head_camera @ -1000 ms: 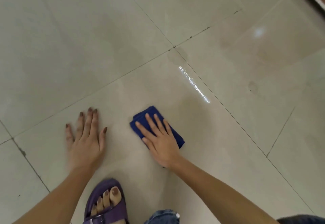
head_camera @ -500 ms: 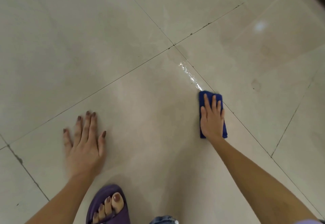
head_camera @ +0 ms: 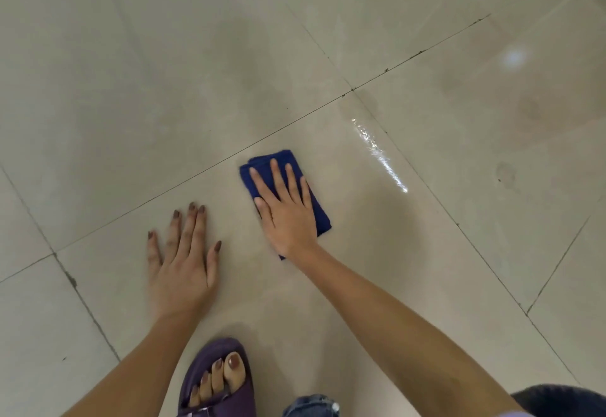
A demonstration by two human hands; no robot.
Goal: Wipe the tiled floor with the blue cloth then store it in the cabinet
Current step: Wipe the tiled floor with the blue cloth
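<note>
A folded blue cloth (head_camera: 319, 211) lies flat on the pale tiled floor (head_camera: 164, 89), just below a grout line. My right hand (head_camera: 285, 210) presses down on it with the fingers spread and flat, covering most of the cloth. My left hand (head_camera: 182, 259) rests palm-down on the same tile, to the left of the cloth, fingers apart and holding nothing. No cabinet is in view.
A thin wet streak (head_camera: 380, 154) glistens on the tile to the right of the cloth. Faint smudges (head_camera: 505, 174) mark the tile further right. My foot in a purple sandal (head_camera: 219, 380) stands at the bottom edge.
My right hand has slid the cloth back to the left, away from the wet streak, to near my left hand. The left hand has stayed planted.
</note>
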